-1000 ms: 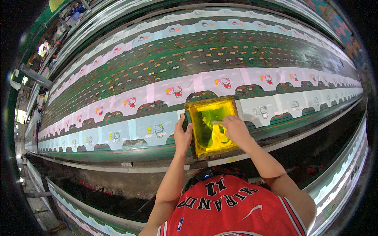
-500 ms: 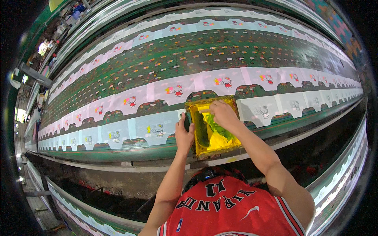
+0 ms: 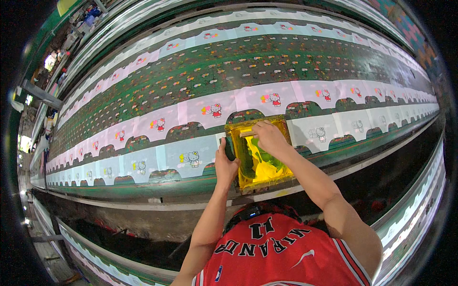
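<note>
two hands work one yellow printing screen [image 3: 260, 164] lying flat at the desk's [image 3: 143, 190] near edge: left hand [image 3: 225, 164] fingers clasp its rigid frame; right hand [image 3: 269, 137] fingers close on the squeegee [image 3: 249, 134]. ink looks slippery; grip the frame.

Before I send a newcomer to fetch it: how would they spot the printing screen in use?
On the long green printing table, follow the near row of pale fabric pieces to the person's hands. The screen frame lies there, the only yellow, ink-filled rectangle, left hand at its edge, right hand inside.
</note>
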### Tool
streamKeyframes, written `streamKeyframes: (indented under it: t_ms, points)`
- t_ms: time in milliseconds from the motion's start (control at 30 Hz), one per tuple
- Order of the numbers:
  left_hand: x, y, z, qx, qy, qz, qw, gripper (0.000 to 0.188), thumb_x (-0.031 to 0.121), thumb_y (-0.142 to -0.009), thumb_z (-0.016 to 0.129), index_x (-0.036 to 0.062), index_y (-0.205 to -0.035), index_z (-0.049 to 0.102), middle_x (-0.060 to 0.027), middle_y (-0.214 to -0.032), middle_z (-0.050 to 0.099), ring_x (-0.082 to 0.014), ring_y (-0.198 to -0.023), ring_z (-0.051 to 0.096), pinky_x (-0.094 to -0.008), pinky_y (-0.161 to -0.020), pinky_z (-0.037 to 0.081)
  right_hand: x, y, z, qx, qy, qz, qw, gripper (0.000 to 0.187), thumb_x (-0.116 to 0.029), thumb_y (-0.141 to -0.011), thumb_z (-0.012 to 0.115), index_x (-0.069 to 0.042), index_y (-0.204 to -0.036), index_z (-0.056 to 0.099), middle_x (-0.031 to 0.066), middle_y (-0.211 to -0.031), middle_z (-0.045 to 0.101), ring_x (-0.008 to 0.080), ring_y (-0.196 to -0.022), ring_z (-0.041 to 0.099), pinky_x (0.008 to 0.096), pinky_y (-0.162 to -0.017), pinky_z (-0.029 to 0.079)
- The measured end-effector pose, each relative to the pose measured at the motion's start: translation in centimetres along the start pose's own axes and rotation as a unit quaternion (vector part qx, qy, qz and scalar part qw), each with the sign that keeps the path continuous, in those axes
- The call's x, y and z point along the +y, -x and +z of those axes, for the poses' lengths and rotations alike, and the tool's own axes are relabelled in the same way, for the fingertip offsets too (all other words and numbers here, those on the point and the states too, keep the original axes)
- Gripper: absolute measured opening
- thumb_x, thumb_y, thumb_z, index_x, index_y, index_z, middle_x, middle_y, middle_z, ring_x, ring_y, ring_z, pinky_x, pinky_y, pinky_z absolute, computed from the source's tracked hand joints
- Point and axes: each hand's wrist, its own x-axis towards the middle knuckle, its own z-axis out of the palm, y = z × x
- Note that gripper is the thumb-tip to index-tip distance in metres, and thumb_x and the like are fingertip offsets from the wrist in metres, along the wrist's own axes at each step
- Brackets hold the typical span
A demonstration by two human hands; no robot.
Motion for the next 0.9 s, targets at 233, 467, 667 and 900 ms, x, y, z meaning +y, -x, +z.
streamKeyframes:
  t_ms: [233,467,667,900]
  points:
    - [1.1,0.5,-0.6,0.021,-0.006,-0.010,1.000,0.095,0.002,-0.078,0.080,0.0081,-0.162,0.036,-0.0243,-0.141,0.058,-0.0425,-0.128,0.059,-0.0457,-0.105,0.049,-3.4,10.6,2.2,0.005,0.044,-0.037,0.998,0.039,-0.002,-0.076,0.066,0.001,-0.114,0.066,0.0159,-0.111,0.064,0.0361,-0.114,0.060,0.0441,-0.104,0.049]
    - [1.9,0.5,-0.6,0.008,0.037,0.018,0.999,0.088,-0.004,-0.081,0.074,0.0002,-0.160,0.036,-0.0235,-0.158,0.047,-0.0361,-0.146,0.047,-0.0406,-0.115,0.043,-3.5,11.8,0.8,0.038,0.043,-0.044,0.997,0.031,-0.005,-0.077,0.066,0.001,-0.107,0.065,0.0133,-0.108,0.062,0.0323,-0.109,0.057,0.0439,-0.103,0.050]
    - [7.6,0.4,4.9,0.020,0.091,0.042,0.995,0.086,-0.006,-0.080,0.072,0.0003,-0.159,0.039,-0.0231,-0.151,0.053,-0.0345,-0.140,0.052,-0.0395,-0.115,0.042,1.3,13.8,-4.6,0.054,0.033,-0.029,0.998,0.032,-0.006,-0.073,0.068,0.000,-0.105,0.065,0.0134,-0.106,0.062,0.0330,-0.109,0.058,0.0444,-0.101,0.050]
    - [15.6,0.7,15.9,-0.029,0.095,-0.024,0.995,0.088,-0.006,-0.079,0.068,0.0011,-0.161,0.037,-0.0207,-0.160,0.047,-0.0339,-0.146,0.047,-0.0377,-0.122,0.033,12.1,18.5,-10.5,0.040,0.021,-0.007,0.999,0.035,0.000,-0.070,0.067,0.000,-0.105,0.067,0.0146,-0.104,0.064,0.0348,-0.106,0.062,0.0432,-0.098,0.053]
